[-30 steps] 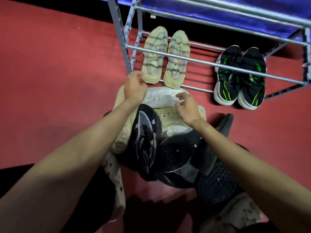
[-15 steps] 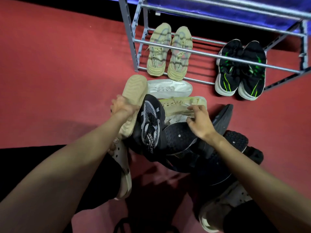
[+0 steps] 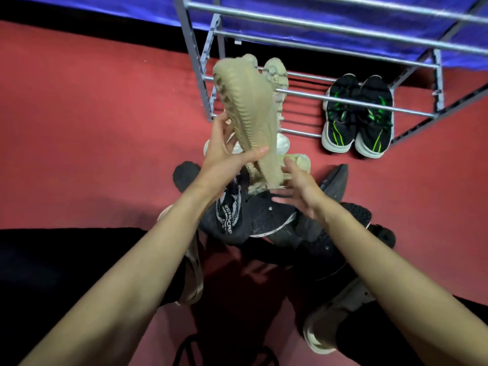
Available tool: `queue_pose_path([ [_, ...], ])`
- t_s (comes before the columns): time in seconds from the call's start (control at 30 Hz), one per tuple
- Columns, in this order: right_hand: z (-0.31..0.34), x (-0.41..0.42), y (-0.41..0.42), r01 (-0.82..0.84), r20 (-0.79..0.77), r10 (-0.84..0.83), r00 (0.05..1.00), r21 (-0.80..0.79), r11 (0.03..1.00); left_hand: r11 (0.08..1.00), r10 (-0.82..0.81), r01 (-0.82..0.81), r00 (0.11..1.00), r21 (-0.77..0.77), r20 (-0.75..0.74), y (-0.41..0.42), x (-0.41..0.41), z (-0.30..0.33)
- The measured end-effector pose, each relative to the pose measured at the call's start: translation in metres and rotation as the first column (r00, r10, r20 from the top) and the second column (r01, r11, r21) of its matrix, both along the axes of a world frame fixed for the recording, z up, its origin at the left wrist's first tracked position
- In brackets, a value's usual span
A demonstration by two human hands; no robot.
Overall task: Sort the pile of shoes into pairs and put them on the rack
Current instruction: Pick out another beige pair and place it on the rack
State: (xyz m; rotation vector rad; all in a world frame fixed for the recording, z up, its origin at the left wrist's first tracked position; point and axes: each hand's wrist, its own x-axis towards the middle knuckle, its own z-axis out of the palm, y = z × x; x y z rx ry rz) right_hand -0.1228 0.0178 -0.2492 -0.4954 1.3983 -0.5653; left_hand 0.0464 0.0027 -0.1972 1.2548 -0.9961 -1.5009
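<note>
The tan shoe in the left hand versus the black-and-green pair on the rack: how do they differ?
The tan shoe is held up by the left hand, sole towards the camera; the black-and-green pair sits on the rack, uppers showing. The tan shoe is single; the black-and-green shoes lie side by side. Both are sneakers.

Red floor — jumbled shoe pile, metal rack — black-green sneakers on lowest rails
</note>
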Motion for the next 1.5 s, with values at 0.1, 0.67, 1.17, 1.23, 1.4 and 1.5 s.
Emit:
queue_pose_path([
  [0.1,0.001,-0.01,0.001,0.078,0.234,-0.116,0.965,0.163,0.984,0.996,0.026,-0.011,0.986,0.09,-0.167,0.017,-0.008,0.007],
  [0.67,-0.015,-0.061,-0.046,0.102,-0.137,-0.174,0.975,-0.419,0.902,0.851,-0.092,0.148,0.987,0.503,-0.135,0.015,0.046,0.0],
  [1.17,-0.097,-0.065,-0.056,-0.452,-0.678,0.293,0.674,-0.065,0.89,0.84,0.162,-0.164,0.986,0.518,0.049,-0.016,0.037,-0.04],
  [1.23,-0.101,-0.064,-0.053,-0.563,-0.653,0.376,0.658,-0.094,0.821,0.844,0.17,-0.18,0.983,0.505,0.066,-0.015,0.036,-0.041],
  [1.4,-0.096,-0.062,-0.058,-0.6,-0.746,0.352,0.565,-0.078,0.796,0.846,0.203,-0.223,0.975,0.485,0.093,-0.015,0.031,-0.038],
  [1.5,-0.075,-0.053,-0.054,-0.727,-0.826,0.402,0.394,-0.012,0.686,0.84,0.215,-0.239,0.971,0.486,0.106,-0.015,0.028,-0.031],
])
